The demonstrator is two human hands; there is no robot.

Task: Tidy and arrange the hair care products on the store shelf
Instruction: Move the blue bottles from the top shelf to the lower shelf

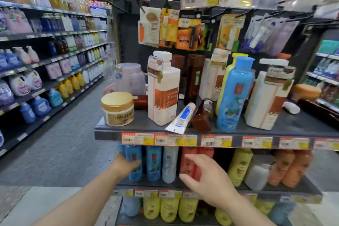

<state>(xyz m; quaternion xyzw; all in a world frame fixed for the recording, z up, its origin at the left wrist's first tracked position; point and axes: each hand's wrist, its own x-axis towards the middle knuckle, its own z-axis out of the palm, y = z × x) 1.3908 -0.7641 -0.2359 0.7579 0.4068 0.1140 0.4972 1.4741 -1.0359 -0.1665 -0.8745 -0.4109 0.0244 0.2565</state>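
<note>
**Both hands at the lower shelf**

Head view: the left hand (126, 166) lies against a blue shampoo bottle (135, 161), its fingers blurred, so whether it grips cannot be told. The right hand (205, 172), fingers loosely spread and empty, hovers before the red bottles (188, 161).

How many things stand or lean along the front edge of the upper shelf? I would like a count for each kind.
Gold-lidded jar: 1
White square bottles: 2
White tube: 1
Small brown bottle: 1
Blue bottle: 1
Total: 6
</note>
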